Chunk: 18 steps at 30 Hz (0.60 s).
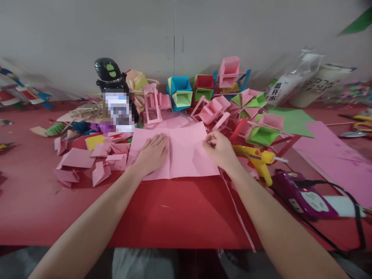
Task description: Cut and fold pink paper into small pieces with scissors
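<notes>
Paper [186, 155] on table [162, 217], glue gun [258, 161] right, folded pieces [77, 158] left

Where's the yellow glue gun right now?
In the head view, the yellow glue gun lies on the table, right of the right hand, beyond and left of the purple box.

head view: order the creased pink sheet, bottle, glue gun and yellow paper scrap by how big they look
Largest to smallest:
1. creased pink sheet
2. bottle
3. glue gun
4. yellow paper scrap
</notes>
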Each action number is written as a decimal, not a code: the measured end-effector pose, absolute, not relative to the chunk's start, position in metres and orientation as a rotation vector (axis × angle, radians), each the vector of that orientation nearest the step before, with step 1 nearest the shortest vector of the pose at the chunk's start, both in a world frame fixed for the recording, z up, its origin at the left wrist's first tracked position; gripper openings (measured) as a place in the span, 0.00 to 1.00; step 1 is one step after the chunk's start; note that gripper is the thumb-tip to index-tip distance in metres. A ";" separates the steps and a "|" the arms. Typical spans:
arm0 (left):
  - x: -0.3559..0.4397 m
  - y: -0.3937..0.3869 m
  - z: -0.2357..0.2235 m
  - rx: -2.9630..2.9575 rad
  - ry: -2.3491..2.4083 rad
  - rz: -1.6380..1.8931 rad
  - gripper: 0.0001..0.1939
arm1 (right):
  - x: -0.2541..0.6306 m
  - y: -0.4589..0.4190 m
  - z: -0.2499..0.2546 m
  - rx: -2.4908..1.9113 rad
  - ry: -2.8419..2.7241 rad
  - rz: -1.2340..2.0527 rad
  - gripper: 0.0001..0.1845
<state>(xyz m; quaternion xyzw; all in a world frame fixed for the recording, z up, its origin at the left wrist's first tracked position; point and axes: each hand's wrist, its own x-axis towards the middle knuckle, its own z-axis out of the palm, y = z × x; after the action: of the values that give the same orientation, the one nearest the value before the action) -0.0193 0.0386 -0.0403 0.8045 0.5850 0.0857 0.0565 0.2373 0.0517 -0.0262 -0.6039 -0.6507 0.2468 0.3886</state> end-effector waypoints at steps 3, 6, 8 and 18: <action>-0.021 0.039 -0.042 2.438 1.767 0.203 0.30 | 0.238 0.051 -0.025 -1.566 -1.673 0.613 0.06; -0.021 0.039 -0.041 2.429 1.788 0.172 0.30 | 0.239 0.048 -0.022 -1.625 -1.726 0.636 0.06; -0.021 0.039 -0.041 2.426 1.801 0.162 0.30 | 0.239 0.047 -0.020 -1.659 -1.765 0.644 0.05; -0.021 0.038 -0.040 2.423 1.799 0.181 0.30 | 0.236 0.043 -0.013 -1.692 -1.849 0.635 0.06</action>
<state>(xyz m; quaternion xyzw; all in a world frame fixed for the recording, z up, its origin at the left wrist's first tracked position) -0.0207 0.0384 -0.0399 0.8001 0.5939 0.0596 0.0592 0.2364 0.0429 -0.0126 -0.6293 -0.6876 0.2362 0.2746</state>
